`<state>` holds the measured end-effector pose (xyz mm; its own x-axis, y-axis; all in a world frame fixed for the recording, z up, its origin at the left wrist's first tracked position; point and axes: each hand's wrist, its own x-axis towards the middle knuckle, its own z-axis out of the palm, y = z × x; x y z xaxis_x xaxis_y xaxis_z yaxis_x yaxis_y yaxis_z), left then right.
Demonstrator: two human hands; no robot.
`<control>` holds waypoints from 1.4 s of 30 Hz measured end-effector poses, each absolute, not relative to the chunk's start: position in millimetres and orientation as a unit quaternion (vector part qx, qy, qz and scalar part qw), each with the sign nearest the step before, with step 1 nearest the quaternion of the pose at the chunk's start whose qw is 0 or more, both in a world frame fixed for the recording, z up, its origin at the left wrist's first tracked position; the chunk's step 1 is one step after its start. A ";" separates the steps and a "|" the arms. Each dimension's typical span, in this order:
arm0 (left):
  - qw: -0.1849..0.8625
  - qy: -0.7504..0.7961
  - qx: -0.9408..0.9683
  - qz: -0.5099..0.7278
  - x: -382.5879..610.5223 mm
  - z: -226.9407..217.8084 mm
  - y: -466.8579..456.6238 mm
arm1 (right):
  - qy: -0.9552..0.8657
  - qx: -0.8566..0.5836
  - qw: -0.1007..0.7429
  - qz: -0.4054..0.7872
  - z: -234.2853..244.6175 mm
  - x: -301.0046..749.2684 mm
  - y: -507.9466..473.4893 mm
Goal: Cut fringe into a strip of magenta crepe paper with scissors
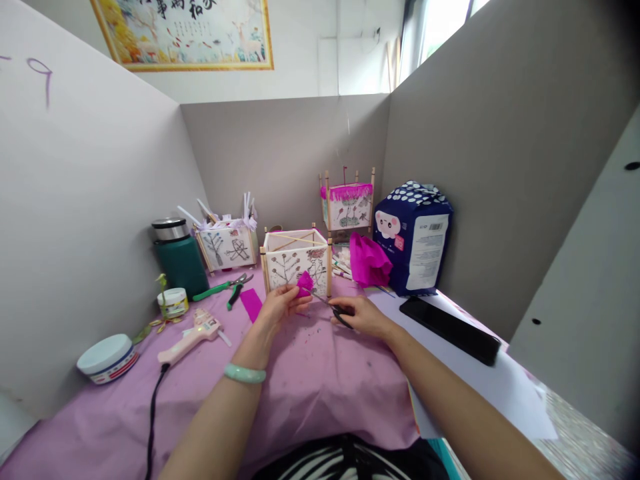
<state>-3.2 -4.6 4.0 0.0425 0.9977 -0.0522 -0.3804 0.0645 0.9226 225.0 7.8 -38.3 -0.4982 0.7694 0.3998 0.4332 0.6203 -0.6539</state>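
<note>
Grey partitions (280,153) walled a worktop (580,447) spread with pink cloth (310,380). Both forearms reached forward and met near the cloth's middle, just before a lantern (295,263). On the left hand (280,308), palm turned inward, the grip was pinched together on a scrap of magenta paper (305,282), held up off the cloth. On the right hand (365,317), low with knuckles up, the grip was clamped on scissors (336,309) whose blades pointed at the paper. A glue gun (193,337) lay well apart to the left.
</note>
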 end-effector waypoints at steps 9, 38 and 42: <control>0.607 0.402 0.368 0.578 -2.9 6.2 -5.3 | -0.840 -0.361 0.339 0.222 -30.6 225.3 2.0; 0.626 0.388 0.385 0.557 -2.1 2.3 -5.6 | -0.855 -0.358 0.339 0.163 -26.9 222.7 -2.5; 0.627 0.388 0.382 0.557 -1.7 3.3 -6.6 | -0.856 -0.359 0.336 0.158 -27.3 223.1 -1.4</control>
